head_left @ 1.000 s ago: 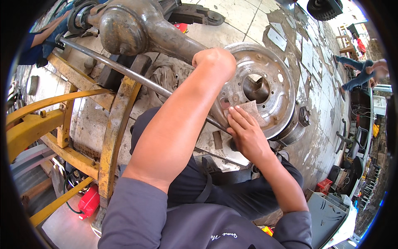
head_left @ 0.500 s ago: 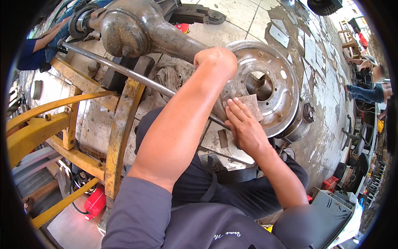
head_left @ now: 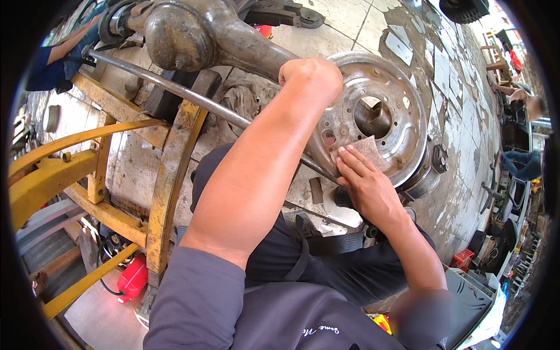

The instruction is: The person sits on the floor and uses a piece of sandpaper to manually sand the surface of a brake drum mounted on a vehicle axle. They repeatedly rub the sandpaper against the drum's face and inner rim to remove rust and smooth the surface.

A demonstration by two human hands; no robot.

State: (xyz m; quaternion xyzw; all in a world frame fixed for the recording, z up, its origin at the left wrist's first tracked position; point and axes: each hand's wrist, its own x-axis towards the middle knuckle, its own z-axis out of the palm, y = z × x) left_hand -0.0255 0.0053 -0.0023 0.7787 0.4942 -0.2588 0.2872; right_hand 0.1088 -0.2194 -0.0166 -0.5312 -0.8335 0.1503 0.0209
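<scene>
A worn steel wheel rim (head_left: 403, 125) with a round centre hole stands tilted in front of me. My right hand (head_left: 373, 192) presses a brown sheet that looks like sandpaper (head_left: 373, 150) against the rim's lower face, its fingers stretched side by side over it. At the upper left edge of the rim is my left hand (head_left: 312, 76), bent at the wrist and closed. Its fingers curl out of sight, so what they hold is hidden. Behind it runs a greasy axle housing (head_left: 254, 49) with a bulging round cover (head_left: 178, 41).
A long metal bar (head_left: 169, 84) crosses behind my left forearm. To the left stands a yellow metal frame (head_left: 175, 181), with a red tool-like object (head_left: 133, 277) under it. Broken tiles (head_left: 399, 46) lie on the floor beyond the rim. Another person's arm (head_left: 67, 49) shows at upper left.
My right hand and the sheet have slid slightly right and toward me over the rim's face. My left hand stays at the rim's edge. The whole view has shifted a little.
</scene>
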